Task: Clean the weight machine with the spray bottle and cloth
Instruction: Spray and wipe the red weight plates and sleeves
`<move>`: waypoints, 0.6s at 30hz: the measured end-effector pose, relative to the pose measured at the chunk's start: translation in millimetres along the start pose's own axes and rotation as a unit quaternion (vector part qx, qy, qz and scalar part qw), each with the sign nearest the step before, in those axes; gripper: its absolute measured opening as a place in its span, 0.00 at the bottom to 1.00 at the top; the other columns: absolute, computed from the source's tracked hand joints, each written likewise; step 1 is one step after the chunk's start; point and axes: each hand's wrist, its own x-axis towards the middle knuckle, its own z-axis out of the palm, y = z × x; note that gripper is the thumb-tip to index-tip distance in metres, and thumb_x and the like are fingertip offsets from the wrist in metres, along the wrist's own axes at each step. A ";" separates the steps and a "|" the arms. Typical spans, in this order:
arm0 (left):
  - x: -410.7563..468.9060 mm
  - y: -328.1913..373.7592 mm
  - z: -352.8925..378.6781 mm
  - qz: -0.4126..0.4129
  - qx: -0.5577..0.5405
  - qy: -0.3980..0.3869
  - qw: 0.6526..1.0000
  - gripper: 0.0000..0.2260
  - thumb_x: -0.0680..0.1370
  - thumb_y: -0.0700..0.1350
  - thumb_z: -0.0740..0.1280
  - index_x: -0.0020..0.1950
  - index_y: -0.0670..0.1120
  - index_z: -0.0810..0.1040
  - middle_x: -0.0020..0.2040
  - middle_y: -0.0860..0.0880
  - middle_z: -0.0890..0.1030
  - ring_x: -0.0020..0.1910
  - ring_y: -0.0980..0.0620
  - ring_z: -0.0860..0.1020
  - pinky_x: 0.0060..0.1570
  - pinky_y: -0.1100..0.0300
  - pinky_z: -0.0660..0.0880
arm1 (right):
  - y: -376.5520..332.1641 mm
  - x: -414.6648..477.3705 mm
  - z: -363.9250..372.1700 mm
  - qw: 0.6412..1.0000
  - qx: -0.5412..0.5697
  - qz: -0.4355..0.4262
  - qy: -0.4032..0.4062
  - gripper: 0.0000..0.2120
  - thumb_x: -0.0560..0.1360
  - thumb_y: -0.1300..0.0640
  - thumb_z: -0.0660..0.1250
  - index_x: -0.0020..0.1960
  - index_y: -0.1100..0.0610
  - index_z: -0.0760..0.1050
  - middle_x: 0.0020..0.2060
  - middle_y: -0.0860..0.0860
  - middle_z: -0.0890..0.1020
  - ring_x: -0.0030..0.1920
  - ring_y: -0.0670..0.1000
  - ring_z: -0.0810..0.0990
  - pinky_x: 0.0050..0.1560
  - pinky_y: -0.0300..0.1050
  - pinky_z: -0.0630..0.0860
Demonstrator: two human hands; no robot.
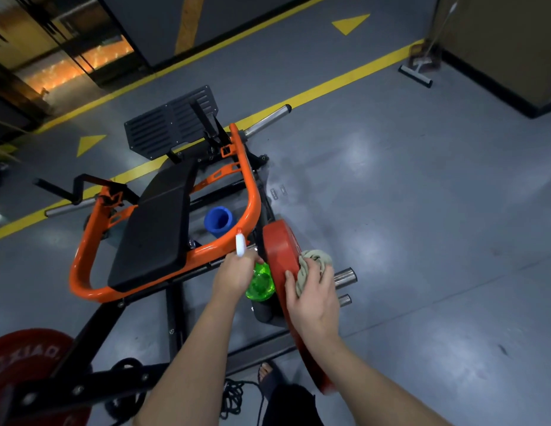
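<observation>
2 bare hands at the weight machine [151,235], left hand [234,276] wrapped round the green spray bottle [261,285], nozzle up, right hand [314,298] clutching the bunched cloth [315,262] against the red weight plate [275,256] on its peg.

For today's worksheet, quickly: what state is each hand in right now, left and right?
Left hand: closed round the spray bottle.
Right hand: fingers holding the cloth against the red weight plate.
</observation>
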 end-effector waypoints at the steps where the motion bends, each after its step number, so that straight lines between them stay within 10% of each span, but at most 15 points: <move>1: 0.8 -0.9 0.6 0.001 -0.003 0.000 1.000 0.20 0.61 0.57 0.66 0.44 0.45 0.84 0.34 0.49 0.77 0.36 0.44 0.75 0.42 0.50 0.70 | -3.9 5.3 1.3 1.000 -0.013 0.002 0.003 0.21 0.79 0.42 0.65 0.65 0.53 0.73 0.56 0.54 0.72 0.52 0.59 0.79 0.49 0.54 0.80; 11: -0.7 -13.0 3.7 -0.014 -0.011 0.022 1.000 0.14 0.63 0.58 0.65 0.40 0.52 0.83 0.51 0.40 0.83 0.51 0.38 0.80 0.54 0.45 0.75 | -32.2 143.9 52.3 0.957 0.105 0.184 -0.196 0.19 0.80 0.45 0.64 0.59 0.61 0.78 0.58 0.64 0.80 0.61 0.64 0.77 0.61 0.52 0.72; 18: -7.0 -7.7 5.7 -0.025 0.005 0.021 0.999 0.12 0.66 0.56 0.65 0.41 0.50 0.81 0.39 0.48 0.80 0.51 0.39 0.81 0.57 0.43 0.77 | 59.4 29.7 11.0 0.876 0.292 0.329 -0.195 0.18 0.81 0.41 0.63 0.47 0.55 0.82 0.44 0.53 0.85 0.45 0.53 0.81 0.50 0.48 0.75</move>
